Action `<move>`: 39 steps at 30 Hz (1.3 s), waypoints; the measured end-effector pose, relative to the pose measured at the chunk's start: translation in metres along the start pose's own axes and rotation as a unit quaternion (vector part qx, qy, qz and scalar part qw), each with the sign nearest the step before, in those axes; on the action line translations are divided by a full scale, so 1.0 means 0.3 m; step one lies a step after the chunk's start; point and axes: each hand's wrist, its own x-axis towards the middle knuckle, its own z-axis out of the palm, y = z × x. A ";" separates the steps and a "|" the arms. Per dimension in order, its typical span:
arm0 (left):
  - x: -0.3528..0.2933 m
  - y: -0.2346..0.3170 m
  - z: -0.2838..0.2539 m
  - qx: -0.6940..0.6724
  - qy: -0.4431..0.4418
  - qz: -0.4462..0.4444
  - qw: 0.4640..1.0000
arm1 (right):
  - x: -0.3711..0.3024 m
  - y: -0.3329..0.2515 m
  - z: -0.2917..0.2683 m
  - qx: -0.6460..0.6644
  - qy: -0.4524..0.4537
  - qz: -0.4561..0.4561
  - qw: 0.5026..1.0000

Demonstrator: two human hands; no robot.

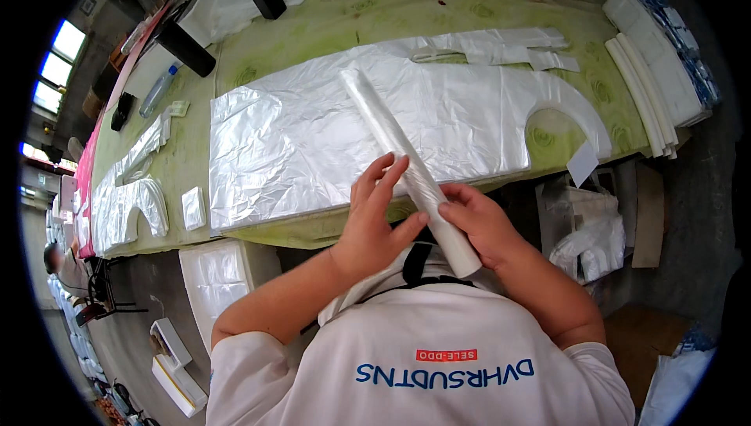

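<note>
Whitish plastic roll (412,173), long axis slanting far left to near right, left hand (368,226) touching, right hand (481,226) clasping it

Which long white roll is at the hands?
The slanted roll, between the left hand and right hand; the other rolls lie at the right end of the table.

The bare left forearm (282,289) slants inward to the left hand (375,211), its fingers (392,179) extended, its thumb (410,228) spread apart; the right forearm (541,281) angles inward to the right hand (479,222), more curled, slightly apart from its partner.
</note>
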 end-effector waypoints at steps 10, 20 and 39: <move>0.500 -0.349 -0.063 0.076 0.074 -0.021 0.994 | -0.074 0.054 -0.182 -0.097 0.030 -0.033 0.994; 0.594 -0.256 -0.252 -0.074 -0.193 -0.353 0.912 | -0.103 0.047 -0.235 -0.072 -0.004 -0.036 0.997; 0.741 -0.443 -0.272 -0.153 -0.043 -0.411 0.898 | -0.061 0.042 -0.156 -0.177 -0.037 0.019 0.983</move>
